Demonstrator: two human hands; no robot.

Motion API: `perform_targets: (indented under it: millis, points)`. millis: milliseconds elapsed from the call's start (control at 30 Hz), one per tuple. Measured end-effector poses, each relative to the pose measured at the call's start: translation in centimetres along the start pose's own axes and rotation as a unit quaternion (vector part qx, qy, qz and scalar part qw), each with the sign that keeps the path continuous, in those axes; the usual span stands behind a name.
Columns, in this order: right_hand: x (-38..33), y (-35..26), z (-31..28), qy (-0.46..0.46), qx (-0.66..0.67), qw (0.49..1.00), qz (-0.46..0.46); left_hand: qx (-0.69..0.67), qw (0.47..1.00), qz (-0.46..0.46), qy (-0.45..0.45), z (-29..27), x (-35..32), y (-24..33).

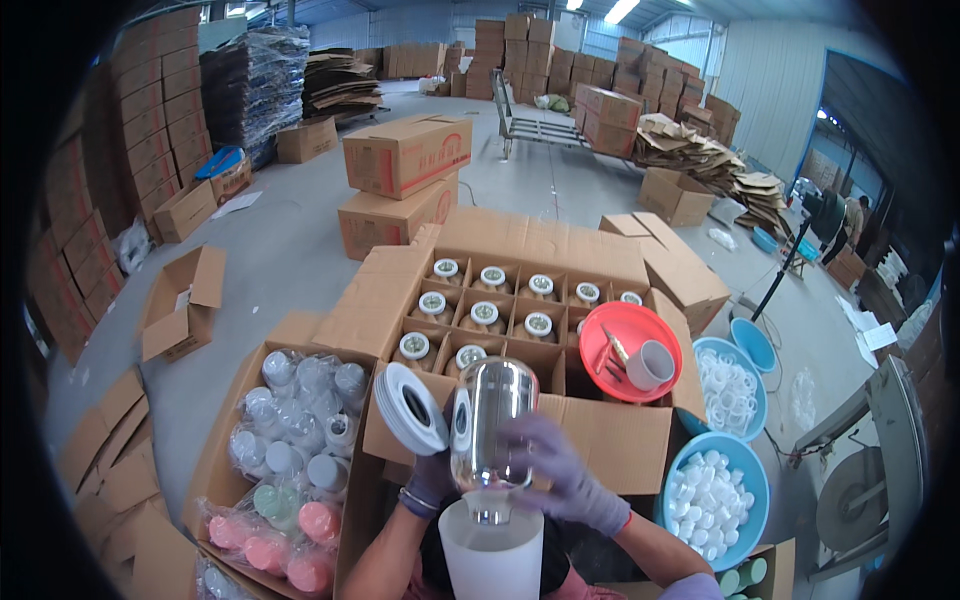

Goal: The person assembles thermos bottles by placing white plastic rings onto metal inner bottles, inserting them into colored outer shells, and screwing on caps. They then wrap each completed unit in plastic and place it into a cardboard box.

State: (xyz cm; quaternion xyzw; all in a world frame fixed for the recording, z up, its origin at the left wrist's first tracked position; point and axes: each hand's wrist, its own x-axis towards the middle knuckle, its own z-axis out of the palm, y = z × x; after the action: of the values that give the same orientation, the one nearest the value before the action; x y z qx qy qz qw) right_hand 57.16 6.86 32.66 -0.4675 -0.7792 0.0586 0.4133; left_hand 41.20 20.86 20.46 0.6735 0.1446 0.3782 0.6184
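Observation:
In purple-grey gloves, both of my hands work at the middle front. My right hand (575,480) is closed round the side of a shiny silver vacuum flask liner (495,395). The liner stands neck down, its narrow neck at the mouth of a white cylindrical shell (490,560); whether it touches the rim I cannot tell. My left hand (430,478) is closed under a white ridged plastic ring piece (418,425), tilted, with a dark round hole; its fingers are partly hidden. Behind them, a divided carton (590,435) holds several white-capped bottles (482,315).
A red plate (597,380) with a cup and small tools rests on the carton's right side. To the left, a carton (215,470) holds bagged white, pink and green pieces. Blue basins (755,525) of white parts stand right. Stacked boxes (405,165) rise beyond.

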Motion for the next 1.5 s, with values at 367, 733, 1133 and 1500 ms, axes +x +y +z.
perform_targets:
  millis: [367,733,1133,1500]
  points:
    - [-4.3,-0.4,4.4,0.054,0.346,0.905,0.243,0.343,0.939,0.028,-0.005,-0.2,-11.2,5.9]
    - [-1.9,-1.2,3.4,-0.326,0.157,0.894,0.265,-0.596,0.786,-0.123,0.107,-3.8,-10.3,1.4]
    - [3.1,-1.6,4.6,0.109,-0.054,0.991,0.055,-0.193,0.975,-0.075,0.086,1.3,-4.9,10.9]
    - [5.9,12.8,2.4,0.091,-0.094,0.975,0.179,0.271,0.872,-0.063,-0.402,-2.0,-8.4,11.4]
